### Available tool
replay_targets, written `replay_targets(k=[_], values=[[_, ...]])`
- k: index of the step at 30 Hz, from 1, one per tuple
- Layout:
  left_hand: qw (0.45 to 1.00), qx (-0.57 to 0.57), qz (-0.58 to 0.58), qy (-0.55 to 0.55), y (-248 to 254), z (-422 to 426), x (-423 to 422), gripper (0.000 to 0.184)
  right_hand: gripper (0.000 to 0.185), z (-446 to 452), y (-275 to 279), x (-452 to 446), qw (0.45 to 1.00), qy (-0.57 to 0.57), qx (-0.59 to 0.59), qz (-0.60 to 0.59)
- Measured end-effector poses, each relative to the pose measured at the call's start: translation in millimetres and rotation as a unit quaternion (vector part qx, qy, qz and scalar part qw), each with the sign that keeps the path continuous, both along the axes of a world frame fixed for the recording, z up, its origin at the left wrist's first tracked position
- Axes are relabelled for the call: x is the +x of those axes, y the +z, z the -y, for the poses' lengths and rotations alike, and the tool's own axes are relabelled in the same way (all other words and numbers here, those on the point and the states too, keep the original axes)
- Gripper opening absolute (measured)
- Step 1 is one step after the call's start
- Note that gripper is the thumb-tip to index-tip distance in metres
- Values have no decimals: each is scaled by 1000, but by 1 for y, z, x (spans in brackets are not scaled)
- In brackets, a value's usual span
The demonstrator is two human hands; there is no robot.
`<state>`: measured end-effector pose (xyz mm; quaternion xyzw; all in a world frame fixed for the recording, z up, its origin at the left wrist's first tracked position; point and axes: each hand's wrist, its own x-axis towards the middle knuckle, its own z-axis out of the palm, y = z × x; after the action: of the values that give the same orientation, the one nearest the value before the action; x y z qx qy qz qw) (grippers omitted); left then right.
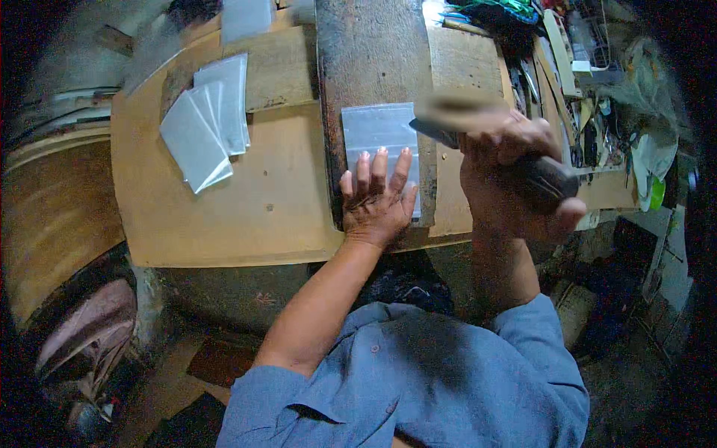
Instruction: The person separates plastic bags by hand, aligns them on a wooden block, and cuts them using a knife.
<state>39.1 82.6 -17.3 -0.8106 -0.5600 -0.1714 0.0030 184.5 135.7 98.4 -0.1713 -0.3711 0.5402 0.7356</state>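
My left hand [377,201] lies flat with fingers spread on a clear plastic sheet or bag [379,123]. The plastic rests on a dark, worn wooden board [377,56] running away from me. Raised to the right, above the table, my right hand [515,149] is closed around a dark-handled tool [549,179]. Its tan, rounded upper part is smeared and a grey tip points left toward the plastic, so its kind is unclear. Farther left, several similar clear plastic pieces [205,123] lie fanned out in an overlapping pile.
A tan wooden tabletop [239,224] spreads beneath the board, with a flat plank [280,67] at its back left. More plastic [246,16] lies at the far edge. Cluttered tools and strips [567,82] line the right side, beside a hanging clear bag [650,142].
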Motion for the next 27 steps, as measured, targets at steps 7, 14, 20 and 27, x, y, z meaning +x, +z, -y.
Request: replay_targets(k=[7, 14, 20, 27], values=[[999, -18, 28, -24, -3, -2, -4, 42, 74, 10, 5, -39, 998, 17, -16, 66], [997, -52, 36, -35, -9, 0, -6, 39, 74, -1, 11, -65, 985, 5, -117, 127], [997, -35, 56, -29, -6, -2, -4, 51, 74, 1, 3, -50, 998, 52, 14, 15], [999, -10, 31, -23, -4, -3, -3, 59, 77, 0, -10, -31, 998, 42, 36, 6]])
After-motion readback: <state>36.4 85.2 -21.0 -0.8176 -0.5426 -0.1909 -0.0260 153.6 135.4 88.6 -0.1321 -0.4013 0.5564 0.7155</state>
